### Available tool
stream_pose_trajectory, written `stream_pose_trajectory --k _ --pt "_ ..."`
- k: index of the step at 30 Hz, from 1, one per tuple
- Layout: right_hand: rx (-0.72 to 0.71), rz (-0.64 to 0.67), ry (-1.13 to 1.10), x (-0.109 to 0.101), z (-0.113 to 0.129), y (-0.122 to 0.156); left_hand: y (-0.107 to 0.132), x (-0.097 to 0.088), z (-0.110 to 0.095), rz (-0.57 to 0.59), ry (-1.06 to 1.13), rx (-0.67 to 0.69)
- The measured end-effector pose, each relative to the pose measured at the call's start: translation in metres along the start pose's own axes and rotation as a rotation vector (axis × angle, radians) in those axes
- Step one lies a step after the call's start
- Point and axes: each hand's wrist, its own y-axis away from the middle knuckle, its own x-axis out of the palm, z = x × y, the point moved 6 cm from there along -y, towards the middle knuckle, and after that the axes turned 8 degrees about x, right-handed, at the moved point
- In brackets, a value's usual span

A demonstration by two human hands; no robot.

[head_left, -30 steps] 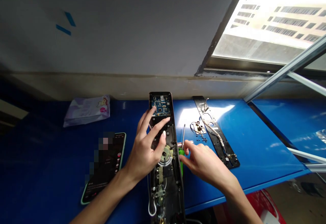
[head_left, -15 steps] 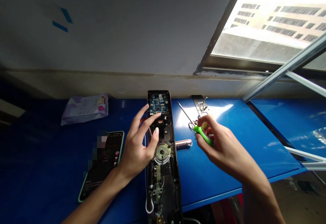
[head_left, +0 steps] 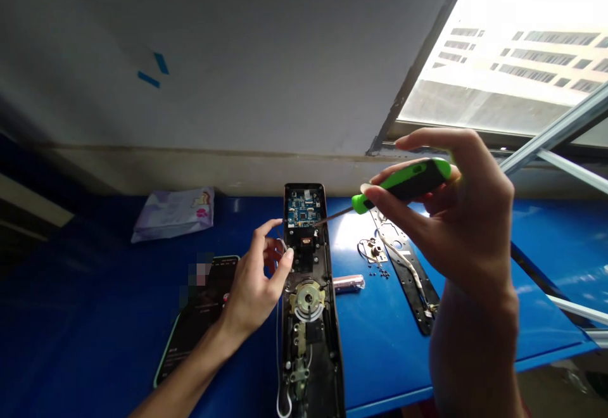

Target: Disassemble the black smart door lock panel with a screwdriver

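1. The right hand [head_left: 470, 228] is raised over the right part of the blue table [head_left: 380, 342]; it grasps a green-and-black screwdriver [head_left: 415, 180] by the handle, with the thumb and fingers pressed around it.
2. The screwdriver slants down to the left; its tip is at the lower right corner of a blue circuit board [head_left: 304, 208], though whether it touches anything there I cannot tell.
3. The left hand [head_left: 254, 282] is at the left edge of a long black housing [head_left: 325, 259]; its fingers are bent and its thumb lies over the edge, beside a thin wire [head_left: 284, 240]; whether it grips the edge or the wire I cannot tell.
4. The housing lies on the table between the two arms, open side up, its length running away from the person; the circuit board sits in its far end, a round metal part [head_left: 308, 299] lies nearer the person, and a white cable [head_left: 278, 354] loops along its left side.
5. Just right of the housing is a shiny pinkish cylinder [head_left: 349, 284]; beyond it lie a small module [head_left: 376, 250] with a dark wire, a scatter of tiny screws [head_left: 379, 272] and a black plate [head_left: 411, 282] carrying a pale cable, partly hidden by the right arm.
6. To the left lie a phone [head_left: 202, 316], partly behind the left arm, and a pale purple packet [head_left: 173, 215] near the wall [head_left: 247, 76].
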Motion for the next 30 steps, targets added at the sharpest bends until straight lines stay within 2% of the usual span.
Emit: stream_pose_trajectory --k 3,7,11,16,23,30 --pt "-0.045 -0.004 -0.03 0.007 -0.002 -0.002 0.003 0.006 0.002 0.036 0.092 -0.024" --pt "-0.117 0.102 0.006 0.017 -0.003 -0.003 0.007 0.011 0.006 0.03 0.147 -0.033" --pt "-0.179 0.122 0.016 0.019 -0.001 0.0 0.01 0.013 0.007 0.013 0.093 -0.031" --pt "-0.184 0.013 -0.055 0.012 0.002 0.003 0.013 0.014 0.005 0.043 0.092 -0.019" --pt "-0.236 0.152 0.013 0.028 0.004 0.008 0.017 0.018 -0.008 0.142 0.017 0.068" --pt "-0.295 0.19 0.086 0.037 0.011 0.013 0.021 0.022 -0.014 0.186 -0.049 0.101"
